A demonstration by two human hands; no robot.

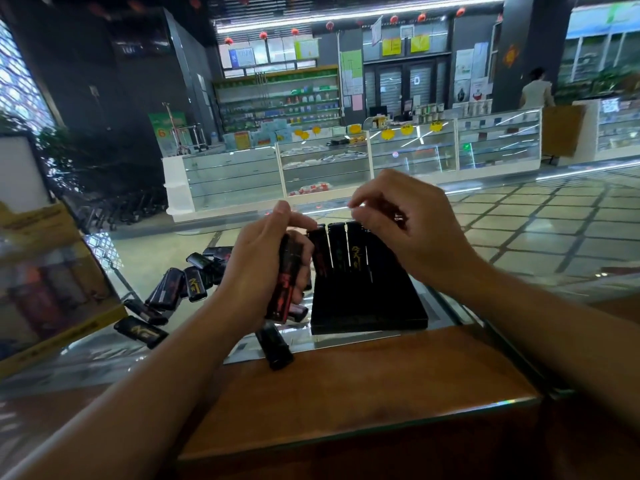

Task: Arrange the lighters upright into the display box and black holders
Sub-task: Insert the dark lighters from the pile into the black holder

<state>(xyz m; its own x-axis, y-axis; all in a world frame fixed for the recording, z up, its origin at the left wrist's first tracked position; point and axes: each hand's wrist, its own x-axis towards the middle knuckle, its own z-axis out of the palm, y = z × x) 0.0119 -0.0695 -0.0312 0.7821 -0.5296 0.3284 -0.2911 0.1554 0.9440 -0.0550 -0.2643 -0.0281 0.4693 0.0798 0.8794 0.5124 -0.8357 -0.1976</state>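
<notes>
Two bare forearms reach in over a glass counter (519, 237) whose near edge gives way to a brown wooden top (363, 393). At the far left, on the glass, stands a yellow display box (52, 289), blurred, with upright lighters dimly showing through its front. Right of centre a black holder (367, 299) sits on the glass, its back row carrying several black lighters (337, 247) standing upright side by side. Over that row hangs the right hand (412, 226), fingers curled, thumb and forefinger pressed together at the tips just above the lighters; whether anything lies between them cannot be told. Just left of the holder, the left hand (266, 268) grips a bundle of lighters (287, 282), black with red markings, fingers wrapped round them and the thumb up beside the leftmost standing lighter. Further left, a loose heap of black lighters (183, 282) lies flat on the glass, some with gold markings, one apart near the display box (140, 330). Smallest, a single lighter (275, 346) lies across the seam between glass and wood, below the left hand
</notes>
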